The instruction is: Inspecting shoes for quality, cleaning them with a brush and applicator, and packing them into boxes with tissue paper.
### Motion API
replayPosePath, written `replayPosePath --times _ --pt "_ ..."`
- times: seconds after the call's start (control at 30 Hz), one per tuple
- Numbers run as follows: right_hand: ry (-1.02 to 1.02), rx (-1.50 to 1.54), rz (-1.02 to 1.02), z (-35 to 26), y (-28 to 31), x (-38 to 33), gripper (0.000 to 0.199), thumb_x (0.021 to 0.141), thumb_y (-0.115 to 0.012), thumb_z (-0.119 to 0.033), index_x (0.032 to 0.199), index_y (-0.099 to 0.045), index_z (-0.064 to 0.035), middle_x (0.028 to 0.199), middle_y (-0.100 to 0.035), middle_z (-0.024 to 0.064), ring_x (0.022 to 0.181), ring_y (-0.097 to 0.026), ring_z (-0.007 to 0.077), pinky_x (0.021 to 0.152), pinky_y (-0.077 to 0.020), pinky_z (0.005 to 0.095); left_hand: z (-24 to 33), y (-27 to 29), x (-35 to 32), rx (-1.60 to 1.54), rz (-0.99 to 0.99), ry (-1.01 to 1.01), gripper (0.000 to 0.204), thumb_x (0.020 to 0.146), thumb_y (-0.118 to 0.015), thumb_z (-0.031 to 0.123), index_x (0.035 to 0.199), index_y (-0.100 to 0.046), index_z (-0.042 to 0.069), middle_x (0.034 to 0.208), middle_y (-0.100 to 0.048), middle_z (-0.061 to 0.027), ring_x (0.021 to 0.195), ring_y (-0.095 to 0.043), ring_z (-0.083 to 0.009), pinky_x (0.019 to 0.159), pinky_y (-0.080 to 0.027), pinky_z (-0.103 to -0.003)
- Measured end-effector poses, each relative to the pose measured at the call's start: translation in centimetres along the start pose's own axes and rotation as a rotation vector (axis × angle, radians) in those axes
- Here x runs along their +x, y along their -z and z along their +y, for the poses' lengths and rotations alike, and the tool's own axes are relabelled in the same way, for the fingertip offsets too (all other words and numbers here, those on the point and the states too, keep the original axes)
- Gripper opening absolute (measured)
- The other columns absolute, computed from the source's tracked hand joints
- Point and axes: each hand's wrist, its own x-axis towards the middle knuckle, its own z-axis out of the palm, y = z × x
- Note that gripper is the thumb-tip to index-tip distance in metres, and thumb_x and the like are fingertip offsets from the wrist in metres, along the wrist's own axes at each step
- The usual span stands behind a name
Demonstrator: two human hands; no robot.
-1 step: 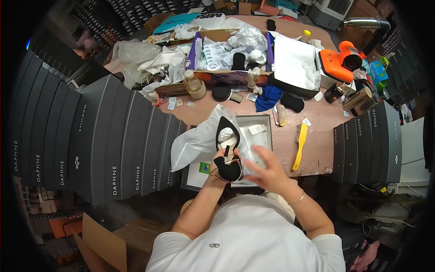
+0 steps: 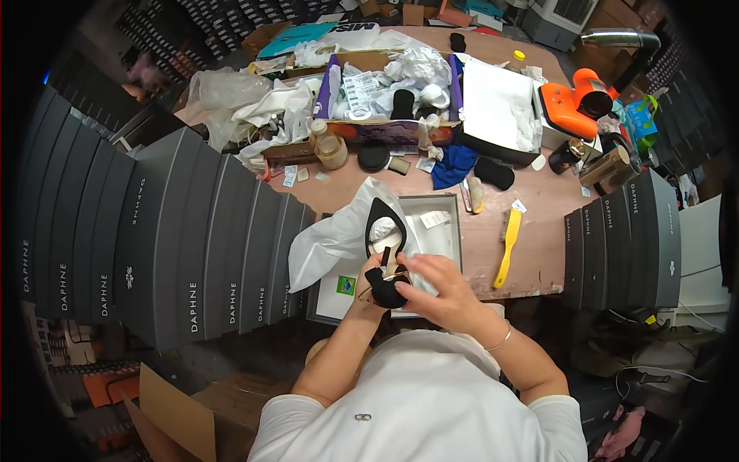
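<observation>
Shoe (image 2: 385,223) check: black pointed pump, held over the open grey shoebox (image 2: 450,202) at centre frame, just below the middle of the tabletop (image 2: 539,208). Against the earlier picture nothing has shifted: same shoe position, same hand placement, tissue in the same spot. So the handling looks to be at the same stage, shoe in hand above the box, not set down.

Orientation: toe points to the top of the frame, away from the person; heel end sits low, toward the body. Long axis runs near vertical in the picture, leaning a little left at the toe. White paper wad visible inside the shoe opening.

Left hand (image 2: 368,302) comes up from below and its grip closes round the heel end, fingers mostly hidden by the black heel cup. Right hand (image 2: 439,289) is curled onto the same heel end from the right, fingertips pinching at a small strap or trim; exact part too small to tell.

Around it: white tissue paper (image 2: 331,242) spilling left of the box, yellow brush (image 2: 508,246) lying right of it, dark box stacks (image 2: 192,246) at left and more at right, orange tool (image 2: 573,104) upper right.
</observation>
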Motion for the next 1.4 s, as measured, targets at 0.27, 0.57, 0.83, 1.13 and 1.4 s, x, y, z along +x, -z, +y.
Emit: replayPosePath --times 0.27,0.57,0.83,1.13,1.4 --pt "-0.034 -0.025 -0.217 -1.4 -0.5 0.7 0.031 0.078 -0.066 -0.014 0.106 -0.056 -0.0061 0.113 -0.057 0.0111 0.104 -0.055 0.0260 0.086 -0.0459 0.0376 0.9 4.4 0.4 -0.294 0.178 0.070 0.030 0.093 -0.046 0.026 0.103 -0.053 0.000 0.089 -0.060 -0.0115 0.084 -0.061 -0.0237 0.078 -0.052 -0.034" --pt "0.005 -0.041 -0.118 -0.2 -3.2 0.3 0.028 0.075 -0.065 -0.014 0.102 -0.058 -0.0079 0.102 -0.057 0.0091 0.092 -0.055 0.0232 0.079 -0.0454 0.0348 0.5 5.3 -0.6 -0.525 -0.049 0.171 0.035 0.093 -0.053 0.023 0.116 -0.048 -0.003 0.102 -0.056 -0.0088 0.094 -0.059 -0.0209 0.084 -0.050 -0.035" --pt "0.151 -0.087 -0.244 -2.1 0.1 1.4 0.018 0.074 -0.069 -0.016 0.087 -0.058 -0.0102 0.076 -0.053 0.0024 0.070 -0.055 0.0191 0.062 -0.0433 0.0331 1.2 3.3 0.0 -0.080 0.089 0.051 0.026 0.093 -0.044 0.026 0.098 -0.055 0.003 0.091 -0.062 -0.0103 0.076 -0.063 -0.0198 0.067 -0.055 -0.030" --pt "-0.614 0.252 -0.312 0.6 0.2 3.8 0.035 0.081 -0.072 -0.023 0.104 -0.058 -0.0009 0.095 -0.060 0.0150 0.082 -0.062 0.0271 0.070 -0.0479 0.0352 -0.2 0.1 -1.8 0.173 0.158 0.091 0.046 0.098 -0.041 0.047 0.114 -0.053 0.006 0.089 -0.062 -0.0107 0.073 -0.063 -0.0232 0.066 -0.056 -0.037" --pt "-0.569 0.590 -0.178 -2.8 -1.7 0.2 0.080 0.071 -0.082 -0.032 0.137 -0.044 -0.0062 0.146 -0.033 0.0245 0.135 -0.036 0.0369 0.107 -0.0333 0.0402 -1.4 -2.9 -2.3 0.182 0.398 -0.145 0.052 0.100 -0.030 0.050 0.115 -0.050 0.005 0.099 -0.060 -0.0108 0.087 -0.062 -0.0229 0.076 -0.055 -0.036"
